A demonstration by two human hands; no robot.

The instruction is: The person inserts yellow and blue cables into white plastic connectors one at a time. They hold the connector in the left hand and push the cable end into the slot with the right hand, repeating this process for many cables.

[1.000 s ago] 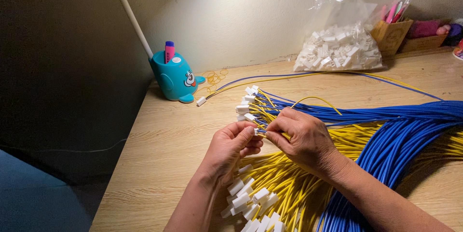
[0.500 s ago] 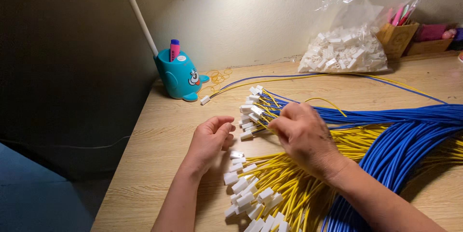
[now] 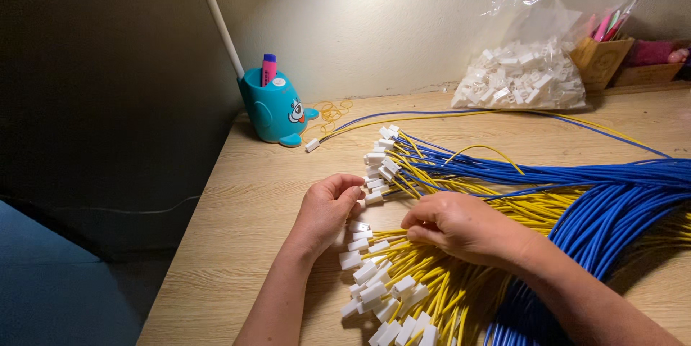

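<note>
Left hand (image 3: pixel 327 213) rests on the table (image 3: pixel 237 224), fingers curled loosely, empty, fingertips touching white connectors (image 3: pixel 371 188) at the wire ends. Right hand (image 3: pixel 464 227) lies palm down on the yellow wires (image 3: pixel 432 281), fingers bent and pressing them; whether it grips any cannot be told. Blue wires (image 3: pixel 612 202) run just right of it. Behind, against the wall, a clear bag (image 3: pixel 529 65) of white connectors sits beside a brown box (image 3: pixel 601 58). A teal holder (image 3: pixel 273 105) stands far left.

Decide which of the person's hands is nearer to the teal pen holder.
Left. The left hand lies below the teal pen holder, near the desk's left side; the right hand rests farther right on the yellow wires.
</note>
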